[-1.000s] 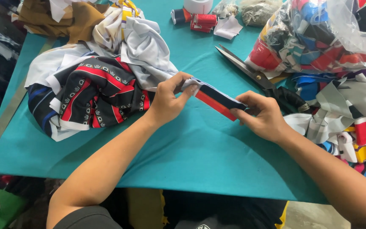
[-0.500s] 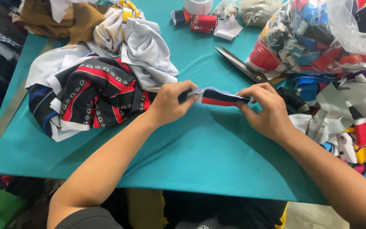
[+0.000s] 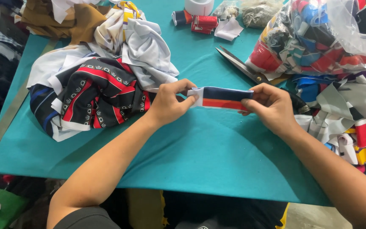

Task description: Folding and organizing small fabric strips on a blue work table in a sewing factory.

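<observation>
Holding a striped cloth strip (image 3: 223, 98) stretched flat mid-frame, left hand (image 3: 168, 103) and right hand (image 3: 271, 107) each with a pinching grip on one end; folding or rolling likely next

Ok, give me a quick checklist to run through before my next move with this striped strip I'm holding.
1. Left hand pinches one end of the striped strip: ok.
2. Right hand pinches the other end: ok.
3. Strip stretched flat between the hands, stripes facing up: ok.
4. Scissors lie on the teal table beyond the strip, blades away from the fingers: ok.
5. Bare table beneath the strip: ok.
6. Strip's underside free of folds: cannot tell.
</observation>
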